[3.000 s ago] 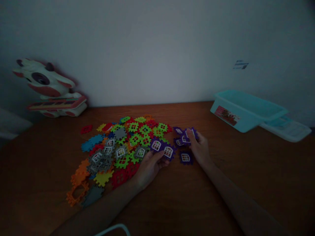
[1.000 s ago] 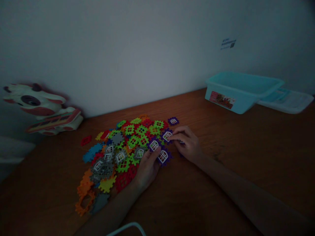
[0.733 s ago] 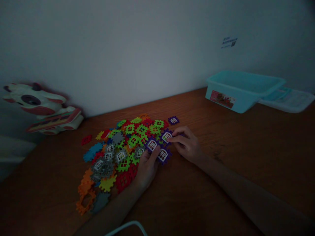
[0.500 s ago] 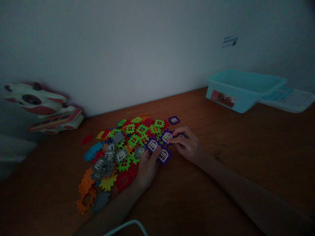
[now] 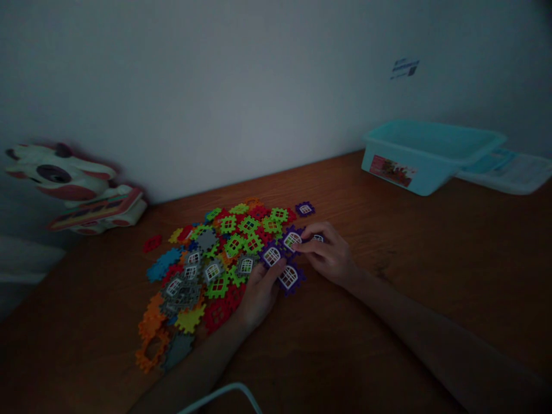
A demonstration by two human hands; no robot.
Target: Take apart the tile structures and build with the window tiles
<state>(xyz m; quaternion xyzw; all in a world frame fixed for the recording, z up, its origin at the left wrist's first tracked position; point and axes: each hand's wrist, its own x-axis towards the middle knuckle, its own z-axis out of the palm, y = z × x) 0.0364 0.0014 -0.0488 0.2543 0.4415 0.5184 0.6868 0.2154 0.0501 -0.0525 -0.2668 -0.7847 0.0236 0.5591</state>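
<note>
My left hand (image 5: pixel 261 290) is closed, its thumb pressed on two purple window tiles. One purple tile (image 5: pixel 271 256) touches or nearly touches the tile in my right hand; the other purple tile (image 5: pixel 289 277) is at its lower right. My right hand (image 5: pixel 326 253) pinches a third purple window tile (image 5: pixel 292 240) by its right side. Whether the tiles' notched edges are locked together I cannot tell. Partly hidden behind my right fingers is another tile with a white window (image 5: pixel 318 238). Beyond it a loose purple tile (image 5: pixel 305 209) lies flat on the table.
A heap of notched tiles in several colours, among them a green window tile (image 5: pixel 234 245), spreads left of my hands. A cow-shaped toy keyboard (image 5: pixel 97 210) stands far left. At the right are a turquoise bin (image 5: pixel 414 172) and its lid (image 5: pixel 513 175). A pale cable (image 5: pixel 224 391) curves at the front.
My left hand has shifted slightly right, and its two purple tiles have turned a little beside the tile in my right hand. The right hand is almost still.
</note>
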